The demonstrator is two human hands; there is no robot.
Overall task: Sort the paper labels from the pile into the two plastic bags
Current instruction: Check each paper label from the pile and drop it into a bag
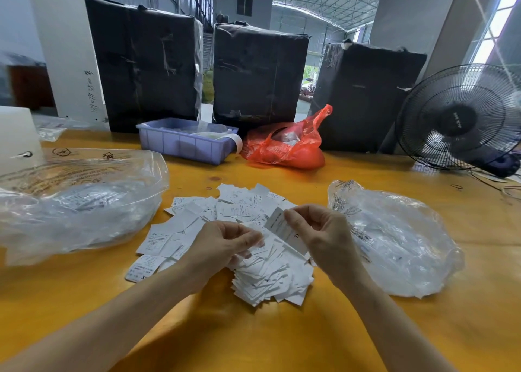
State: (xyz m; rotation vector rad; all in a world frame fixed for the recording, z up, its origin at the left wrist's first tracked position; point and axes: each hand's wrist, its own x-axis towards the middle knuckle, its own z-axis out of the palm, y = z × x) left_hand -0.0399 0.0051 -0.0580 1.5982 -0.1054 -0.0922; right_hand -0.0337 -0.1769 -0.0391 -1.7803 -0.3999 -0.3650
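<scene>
**Labels sorted by hand**

The right hand (318, 230) pinches one label (284, 230) above the pile (239, 230), apparently to read it; the left hand (225, 244), fingers curled, seems to grip more slips (partly hidden). Clear bags wait left (79, 202) and right (394, 239) on the table (253, 338).

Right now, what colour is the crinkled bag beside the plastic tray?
Red, translucent: the crinkled bag, seen in the head view, right of the lilac tray.
</scene>
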